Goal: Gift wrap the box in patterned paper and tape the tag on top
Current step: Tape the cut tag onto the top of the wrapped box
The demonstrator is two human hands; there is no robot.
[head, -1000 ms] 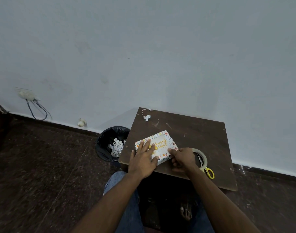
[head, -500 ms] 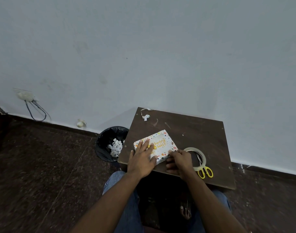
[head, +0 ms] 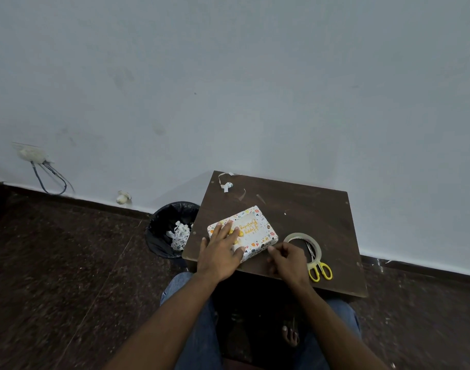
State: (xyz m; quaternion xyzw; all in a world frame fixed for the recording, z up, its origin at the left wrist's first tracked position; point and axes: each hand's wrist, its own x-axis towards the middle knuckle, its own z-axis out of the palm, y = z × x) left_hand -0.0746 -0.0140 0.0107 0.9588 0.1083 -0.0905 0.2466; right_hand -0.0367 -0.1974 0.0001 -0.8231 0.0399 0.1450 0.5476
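The box [head: 257, 232], wrapped in white paper with small coloured prints, lies on the dark wooden table [head: 303, 206] near its front left corner. A white tag with yellow "Happy Birthday" lettering [head: 248, 227] lies on its top. My left hand [head: 221, 249] rests flat on the box's left half, fingers spread and straight. My right hand [head: 288, 259] is just off the box's near right corner, fingers curled; whether it holds anything I cannot make out.
A clear tape roll [head: 304, 245] lies right of my right hand, with yellow-handled scissors [head: 318, 268] partly inside it. Paper and tape scraps [head: 226, 184] sit at the table's far left corner. A black bin [head: 172, 228] with paper offcuts stands left of the table.
My right hand has drawn back from the box's near right edge toward me. My left hand stays pressed on the box.
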